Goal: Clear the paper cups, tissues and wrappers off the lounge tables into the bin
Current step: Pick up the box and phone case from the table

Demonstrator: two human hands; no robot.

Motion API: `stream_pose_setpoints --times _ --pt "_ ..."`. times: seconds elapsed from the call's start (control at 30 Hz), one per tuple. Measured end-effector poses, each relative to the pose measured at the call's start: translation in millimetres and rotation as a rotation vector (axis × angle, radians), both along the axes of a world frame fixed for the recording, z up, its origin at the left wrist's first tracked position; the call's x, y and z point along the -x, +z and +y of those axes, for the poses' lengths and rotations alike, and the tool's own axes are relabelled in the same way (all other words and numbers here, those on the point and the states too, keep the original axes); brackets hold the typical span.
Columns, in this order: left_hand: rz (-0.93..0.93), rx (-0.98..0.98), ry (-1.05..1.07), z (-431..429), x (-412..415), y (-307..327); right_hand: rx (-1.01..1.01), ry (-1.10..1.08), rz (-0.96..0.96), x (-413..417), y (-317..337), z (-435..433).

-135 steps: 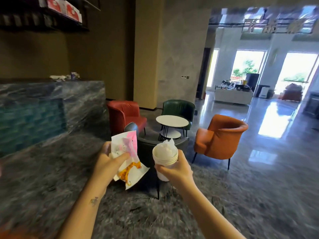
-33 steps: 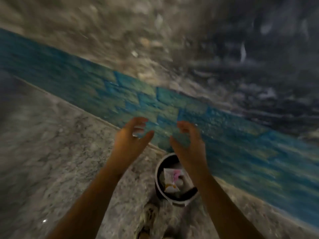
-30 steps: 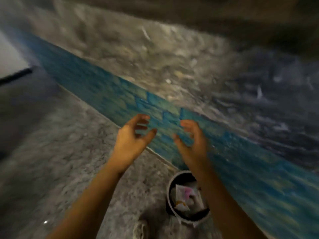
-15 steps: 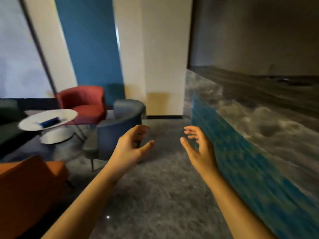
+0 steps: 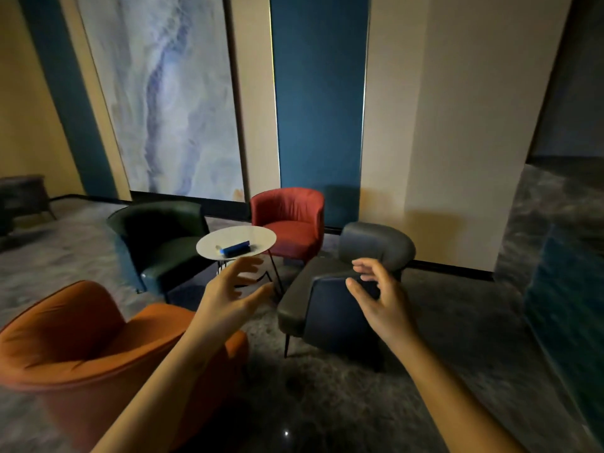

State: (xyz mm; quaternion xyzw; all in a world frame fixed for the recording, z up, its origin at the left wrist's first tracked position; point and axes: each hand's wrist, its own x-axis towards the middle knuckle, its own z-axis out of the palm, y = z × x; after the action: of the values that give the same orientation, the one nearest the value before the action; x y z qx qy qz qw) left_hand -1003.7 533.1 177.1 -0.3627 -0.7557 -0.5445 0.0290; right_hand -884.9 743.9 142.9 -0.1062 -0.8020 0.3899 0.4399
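Note:
Both of my hands are raised in front of me, empty, with fingers loosely spread. My left hand (image 5: 233, 291) hangs in front of a round white lounge table (image 5: 258, 238). On that table lies a blue flat wrapper or packet (image 5: 236, 248) with a small pale item (image 5: 218, 247) beside it. My right hand (image 5: 379, 294) is held up in front of a grey armchair (image 5: 346, 289). The bin is out of view.
Around the table stand a dark green armchair (image 5: 160, 243), a red armchair (image 5: 289, 220), the grey one and an orange armchair (image 5: 85, 341) close at my lower left. A marble counter wall (image 5: 568, 289) runs along the right. Grey patterned carpet lies ahead.
The wrappers and the cup with tissue went from my hands into the bin by the counter. My view then swung away from the bin to this group of chairs; both hands stay empty.

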Motion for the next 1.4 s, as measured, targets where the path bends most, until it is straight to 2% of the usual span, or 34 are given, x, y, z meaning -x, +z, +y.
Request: stream_pose_setpoints --times 0.27,0.53,0.87,1.2,1.4 --pt "-0.005 -0.029 0.084 94 132 -17 -0.023 0.094 -0.072 154 -19 90" --pt "0.015 -0.087 0.272 184 288 2 -0.028 0.213 -0.108 337 14 205" --pt "-0.007 -0.025 0.434 221 482 -32 -0.051 0.391 -0.163 569 -18 249" --pt "-0.037 -0.053 0.438 255 749 -31 -0.039 0.375 -0.18 840 -10 287" --pt "-0.106 0.014 0.437 281 877 -53 0.023 0.386 -0.267 959 -51 312"
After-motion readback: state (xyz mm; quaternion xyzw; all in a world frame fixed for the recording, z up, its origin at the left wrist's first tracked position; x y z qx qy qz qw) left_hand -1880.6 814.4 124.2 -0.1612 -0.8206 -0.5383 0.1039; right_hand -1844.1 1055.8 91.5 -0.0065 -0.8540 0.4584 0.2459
